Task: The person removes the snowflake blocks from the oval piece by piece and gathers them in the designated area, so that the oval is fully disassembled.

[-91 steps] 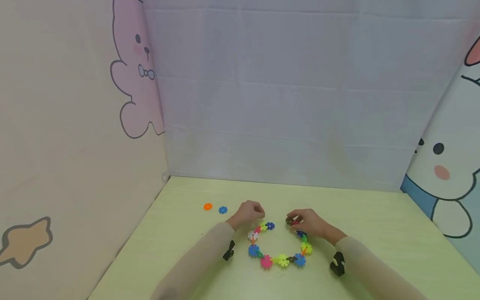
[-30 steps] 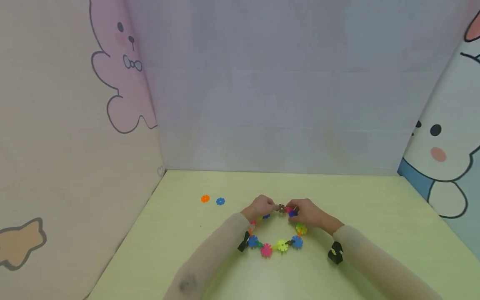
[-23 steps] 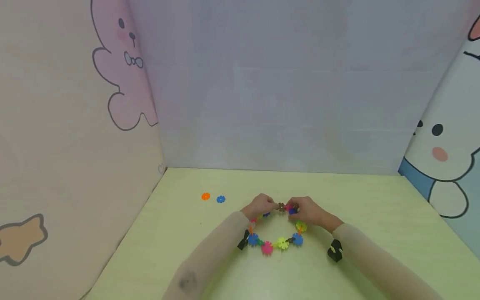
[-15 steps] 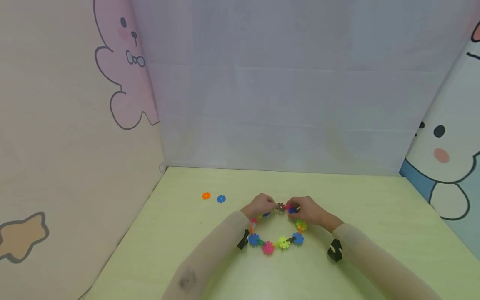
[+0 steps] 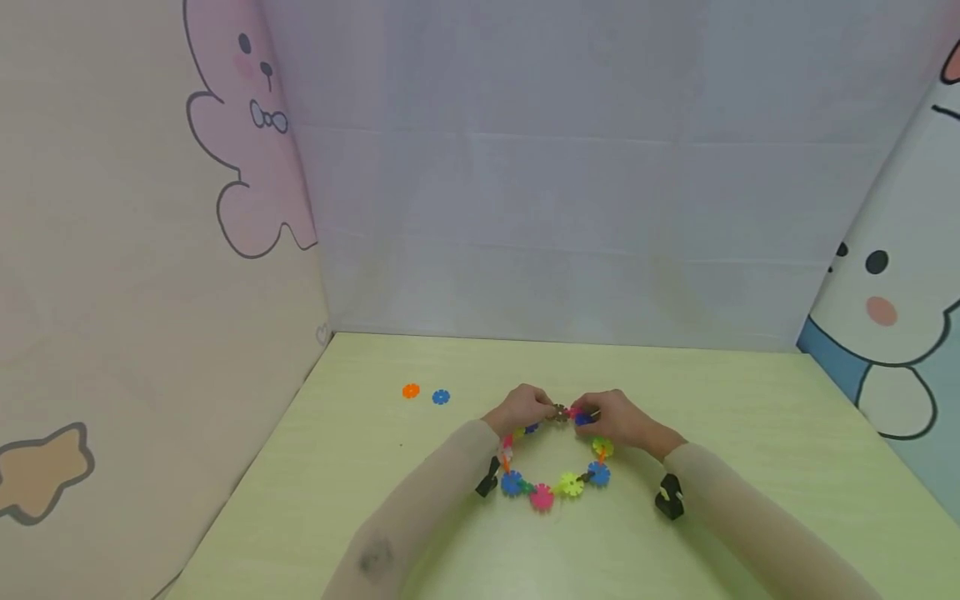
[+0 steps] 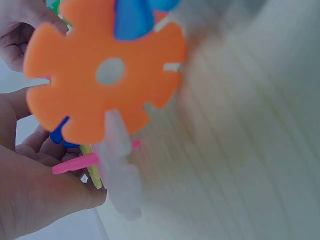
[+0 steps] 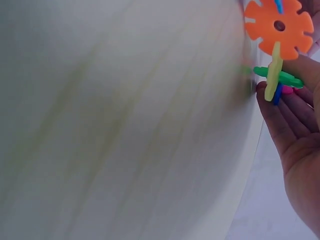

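Note:
A chain of colourful snowflake discs (image 5: 542, 497) curves into a ring on the table. At its far side my left hand (image 5: 520, 409) pinches the chain, fingertips at the left edge of a brown disc (image 5: 559, 412). My right hand (image 5: 617, 418) grips the chain just right of there, fingers around a pink disc (image 5: 574, 412) and a dark blue disc (image 5: 583, 420). Another dark blue disc (image 5: 531, 428) shows below my left hand, partly covered. In the left wrist view an orange disc (image 6: 80, 100) fills the foreground; in the right wrist view a yellow disc (image 7: 272, 75) crosses a green disc (image 7: 290, 79).
A loose orange disc (image 5: 411, 391) and a loose blue disc (image 5: 441, 397) lie on the pale table (image 5: 337, 467), left of the ring. A cloth wall (image 5: 487, 208) rises behind the table, with printed cloth walls at both sides.
Over three seconds my left hand has moved right and taken hold at the brown disc. My right hand's end of the chain has come left, narrowing the gap. Lately the hands barely move.

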Tool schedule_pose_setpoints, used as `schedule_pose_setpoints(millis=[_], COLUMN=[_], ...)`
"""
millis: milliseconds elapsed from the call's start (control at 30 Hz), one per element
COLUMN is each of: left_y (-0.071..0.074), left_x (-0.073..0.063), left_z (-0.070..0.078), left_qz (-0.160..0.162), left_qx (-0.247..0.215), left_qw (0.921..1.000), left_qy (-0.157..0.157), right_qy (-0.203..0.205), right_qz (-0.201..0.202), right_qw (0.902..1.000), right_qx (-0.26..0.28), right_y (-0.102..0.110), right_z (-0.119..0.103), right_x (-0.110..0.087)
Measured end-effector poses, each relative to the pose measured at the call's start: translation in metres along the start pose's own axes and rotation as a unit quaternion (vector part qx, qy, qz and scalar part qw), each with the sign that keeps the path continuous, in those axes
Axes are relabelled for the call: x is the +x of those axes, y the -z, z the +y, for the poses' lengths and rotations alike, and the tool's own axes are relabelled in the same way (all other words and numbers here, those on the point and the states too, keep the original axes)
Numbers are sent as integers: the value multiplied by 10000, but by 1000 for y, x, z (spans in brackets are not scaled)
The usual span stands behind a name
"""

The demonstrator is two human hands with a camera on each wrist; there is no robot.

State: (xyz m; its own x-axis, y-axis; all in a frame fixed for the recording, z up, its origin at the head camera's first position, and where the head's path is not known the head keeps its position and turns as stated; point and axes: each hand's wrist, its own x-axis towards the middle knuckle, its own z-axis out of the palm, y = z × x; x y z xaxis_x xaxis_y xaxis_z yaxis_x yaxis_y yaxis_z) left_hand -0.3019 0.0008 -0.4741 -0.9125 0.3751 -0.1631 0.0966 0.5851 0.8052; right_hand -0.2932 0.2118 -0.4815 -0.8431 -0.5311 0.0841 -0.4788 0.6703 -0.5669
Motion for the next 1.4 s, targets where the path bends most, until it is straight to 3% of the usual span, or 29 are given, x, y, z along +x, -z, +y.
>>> schedule_pose_setpoints(millis=[367,900,1400], left_y=[-3,-4,-7], left_x=[10,7,9], left_z=[-5,1,1], left_qz=[-48,106,292], left_qx=[-257,-435,-206], left_qw=[9996,9987,9991], left_qy=[68,250,241], right_qy=[140,225,73], right_qz=[-120,-131,-235], right_qw=[9998,9995,9995], right_qx=[-74,-165,-180], right_y=[0,-2,0], right_z=[-3,-2,-5], right_x=[4,4,6])
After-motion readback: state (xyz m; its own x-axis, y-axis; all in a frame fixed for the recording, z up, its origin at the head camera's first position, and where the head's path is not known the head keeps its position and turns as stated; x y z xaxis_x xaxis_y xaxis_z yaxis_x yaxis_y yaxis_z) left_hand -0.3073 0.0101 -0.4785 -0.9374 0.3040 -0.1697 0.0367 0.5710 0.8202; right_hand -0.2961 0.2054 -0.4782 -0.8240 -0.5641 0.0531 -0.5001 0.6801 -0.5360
